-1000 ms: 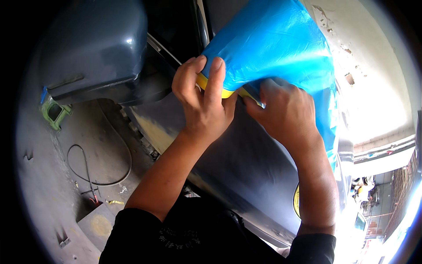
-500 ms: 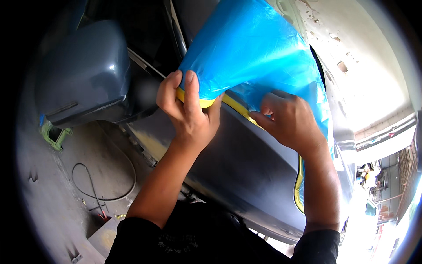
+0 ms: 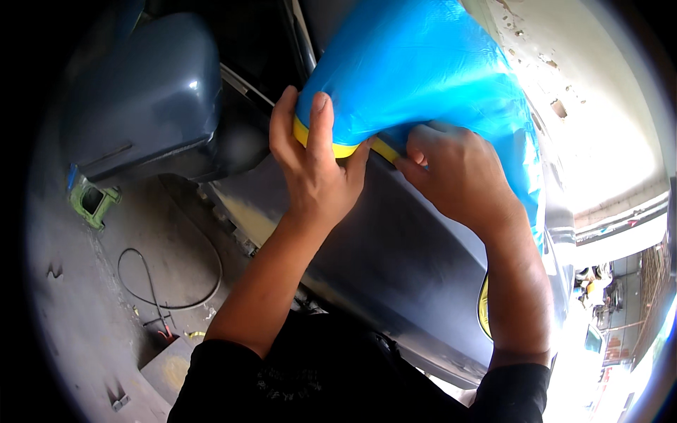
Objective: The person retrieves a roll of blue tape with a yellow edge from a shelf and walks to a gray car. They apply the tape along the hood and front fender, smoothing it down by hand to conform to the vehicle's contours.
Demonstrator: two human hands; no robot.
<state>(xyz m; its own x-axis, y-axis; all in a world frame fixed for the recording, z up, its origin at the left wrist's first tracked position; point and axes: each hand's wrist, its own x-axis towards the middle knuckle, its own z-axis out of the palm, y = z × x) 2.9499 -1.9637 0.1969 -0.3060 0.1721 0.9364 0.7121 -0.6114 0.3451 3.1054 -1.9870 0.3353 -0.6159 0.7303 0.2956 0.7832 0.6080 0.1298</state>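
Note:
My left hand [image 3: 315,162] grips a roll of blue masking film [image 3: 409,63] by its end, where a band of yellow tape [image 3: 345,150] runs round the edge. Fingers wrap the outside of the roll, with the thumb at the tape. From the roll, film spreads rightward over the car's window area. To the right, my right hand [image 3: 458,169] is curled, thumb pressing on the yellow tape strip along the top edge of the grey car door [image 3: 402,233]. Whether its fingers pinch anything is hidden. More yellow tape [image 3: 484,310] follows a curved edge below my right forearm.
A dark grey side mirror [image 3: 148,99] juts out at the left. Below it are a green metal piece [image 3: 94,203] and a looped black cable [image 3: 218,261] on the concrete floor [image 3: 70,296]. A bright opening with stored items lies at the far right.
My right hand has moved left and slightly up along the tape strip, closer to my left hand. The roll stays in my left hand. The whole view has shifted slightly.

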